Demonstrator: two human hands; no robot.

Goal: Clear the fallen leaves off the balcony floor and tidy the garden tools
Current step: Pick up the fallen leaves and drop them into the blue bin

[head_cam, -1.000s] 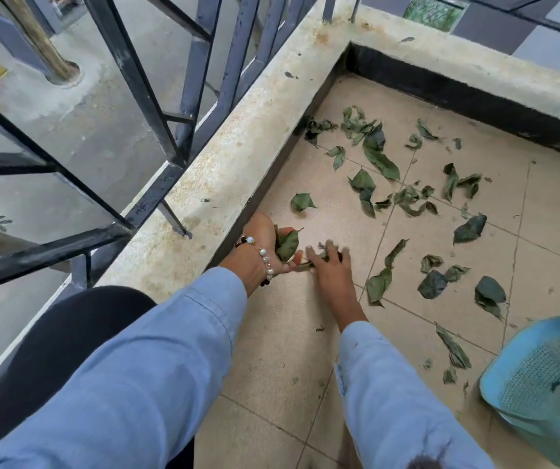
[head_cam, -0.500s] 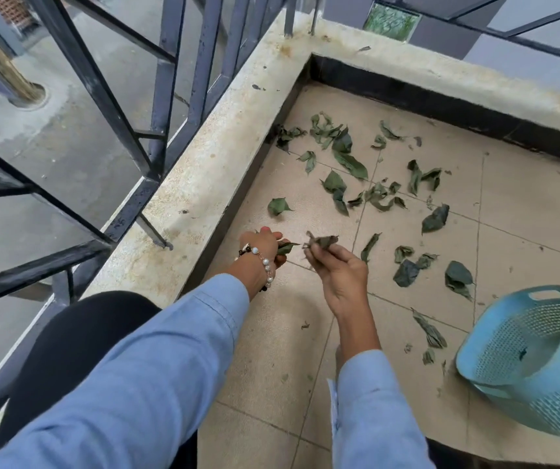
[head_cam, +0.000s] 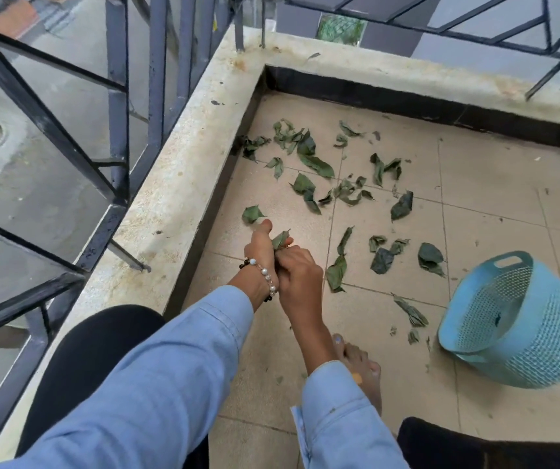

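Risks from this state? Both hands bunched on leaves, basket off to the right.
1. The left hand grips a leaf bundle that sticks out of the fist while the right hand presses in; pieces may slip out.
2. The blue basket sits tilted and apart from the hands, so the carry across may shed leaves or tip it.
3. The leaves by the ledge corner are easily missed.

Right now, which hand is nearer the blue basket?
Right. The right hand is on the blue basket's side, though well short of it; the left hand, gripping leaves, sits beyond it by the ledge.
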